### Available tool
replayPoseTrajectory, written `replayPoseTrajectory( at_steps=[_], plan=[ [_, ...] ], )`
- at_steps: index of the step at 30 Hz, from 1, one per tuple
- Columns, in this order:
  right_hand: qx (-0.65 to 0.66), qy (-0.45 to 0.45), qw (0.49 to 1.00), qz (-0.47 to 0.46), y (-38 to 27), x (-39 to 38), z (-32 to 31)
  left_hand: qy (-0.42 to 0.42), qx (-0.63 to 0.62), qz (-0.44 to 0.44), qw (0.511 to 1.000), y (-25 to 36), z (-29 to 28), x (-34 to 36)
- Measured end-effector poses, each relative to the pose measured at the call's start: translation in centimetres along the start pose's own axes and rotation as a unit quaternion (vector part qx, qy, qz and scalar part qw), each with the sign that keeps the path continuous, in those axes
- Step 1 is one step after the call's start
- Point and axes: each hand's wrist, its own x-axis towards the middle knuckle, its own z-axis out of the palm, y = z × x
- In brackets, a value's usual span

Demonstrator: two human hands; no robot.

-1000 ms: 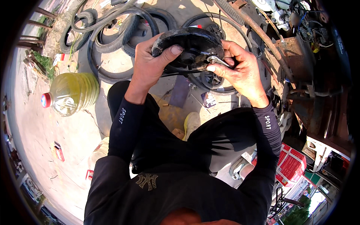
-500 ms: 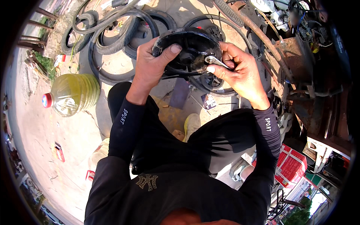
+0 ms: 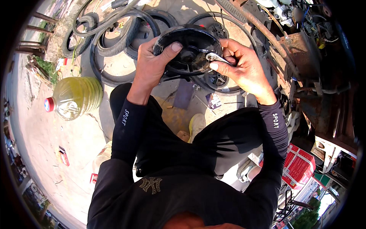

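A round black drum brake plate [image 3: 187, 44], glossy and dirt-smeared with a raised hub in its middle, is held up in front of me. My left hand [image 3: 149, 68] grips its left edge, thumb pressed on the face and the other fingers hidden behind. At the lower right of the plate sits a short silver brake lever [image 3: 211, 57] with a round eye at its inner end. My right hand [image 3: 246, 70] pinches this lever between thumb and fingers; its outer end is hidden in the grip. The upper fingers of that hand are by the plate's right edge.
Several tyres [image 3: 126, 40] and a spoked-looking dark wheel [image 3: 217, 78] lie on the ground beyond. A big bottle of yellowish liquid [image 3: 78, 97] lies at left. Rusty metal parts [image 3: 295, 49] crowd the right, with a red carton [image 3: 298, 166] nearer me.
The brake plate and both hands have shifted slightly up and left in the picture. The grip on plate and lever stays the same.
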Motion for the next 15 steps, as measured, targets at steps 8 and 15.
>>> replayPoseTrajectory(
  at_steps=[8,15],
  plan=[
    [-0.024,-0.033,0.999,0.030,-0.5,-0.7,0.0,0.025,-0.043,-0.051,0.997,-0.8,0.2,-0.1],
    [0.075,-0.016,0.994,0.077,2.2,0.7,-0.6,0.045,-0.041,-0.075,0.995,-0.6,0.5,0.1]
  ],
)
